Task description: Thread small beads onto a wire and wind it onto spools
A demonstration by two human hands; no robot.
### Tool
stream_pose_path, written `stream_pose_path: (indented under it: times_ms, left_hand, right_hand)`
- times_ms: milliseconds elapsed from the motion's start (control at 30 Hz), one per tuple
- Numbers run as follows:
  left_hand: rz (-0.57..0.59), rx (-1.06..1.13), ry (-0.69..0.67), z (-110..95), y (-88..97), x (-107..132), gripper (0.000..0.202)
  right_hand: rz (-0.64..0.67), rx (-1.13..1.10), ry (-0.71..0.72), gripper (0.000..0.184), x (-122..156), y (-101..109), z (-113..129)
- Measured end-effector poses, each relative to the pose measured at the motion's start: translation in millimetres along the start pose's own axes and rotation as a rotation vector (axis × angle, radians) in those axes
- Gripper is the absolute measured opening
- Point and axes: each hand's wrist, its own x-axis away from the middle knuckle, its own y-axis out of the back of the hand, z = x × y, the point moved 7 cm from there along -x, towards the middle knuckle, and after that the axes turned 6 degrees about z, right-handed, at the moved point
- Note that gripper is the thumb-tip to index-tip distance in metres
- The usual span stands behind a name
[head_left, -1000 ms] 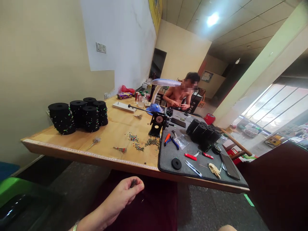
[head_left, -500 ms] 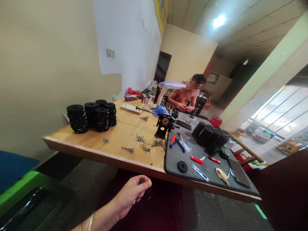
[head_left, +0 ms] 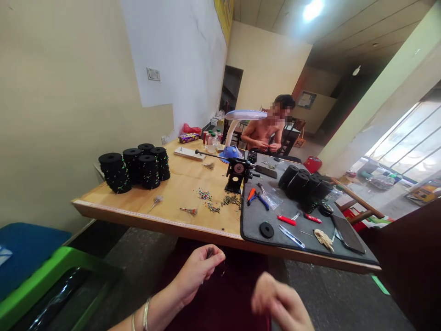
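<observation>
My left hand [head_left: 201,266] is closed in a pinch in front of the table edge. Something thin and dark shows between its thumb and fingers, too small to make out, with a tiny bright speck just below the fingertips. To its right, lower in view, is my right hand [head_left: 280,301], its fingers smeared by motion. Beyond the hands, small coloured beads [head_left: 205,195] and darker metallic bits [head_left: 230,200] lie in loose piles on the wooden table [head_left: 179,184]. A small bundle with an orange band [head_left: 188,211] lies nearby.
Black foam spools [head_left: 115,172] stand at the left. A black winding device [head_left: 237,172] and a lamp [head_left: 246,115] stand mid-table. The grey mat [head_left: 251,220] bears pliers [head_left: 258,200], scissors-like snips [head_left: 291,236] and a black disc [head_left: 266,229]. Another person [head_left: 265,128] sits across.
My right hand has come into view at the lower right. The left hand keeps its pinch and appears slightly further right as the whole view shifts.
</observation>
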Motion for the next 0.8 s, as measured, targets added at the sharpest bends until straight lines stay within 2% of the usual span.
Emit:
stream_pose_path:
  times_ms: [67,100,200,267,367,600,800]
  left_hand:
    - [-0.020,-0.060,-0.023,-7,-1.0,2,0.030]
    - [-0.039,-0.104,-0.048,-11,-0.9,3,0.030]
    - [-0.101,-0.233,-0.146,-23,1.3,6,0.029]
    - [-0.110,-0.285,-0.174,-25,2.7,6,0.029]
    - [-0.108,-0.351,-0.180,-22,5.7,3,0.029]
    - [-0.154,-0.298,-0.148,-21,17.1,0,0.026]
    - [-0.103,-0.386,-0.183,-22,12.4,-3,0.024]
  right_hand:
    - [-0.118,-0.090,-0.054,0.024,-25,-2,-11]
    - [-0.116,-0.176,-0.069,0.028,-38,-9,-16]
    - [-0.020,-0.395,-0.093,0.039,-66,-38,-26]
    - [0.058,-0.453,-0.108,0.036,-76,-54,-30]
    - [0.081,-0.418,-0.114,0.027,-80,-62,-36]
    - [-0.031,-0.334,-0.139,0.028,-69,-51,-48]
    - [0.086,-0.342,-0.165,0.026,-63,-55,-47]
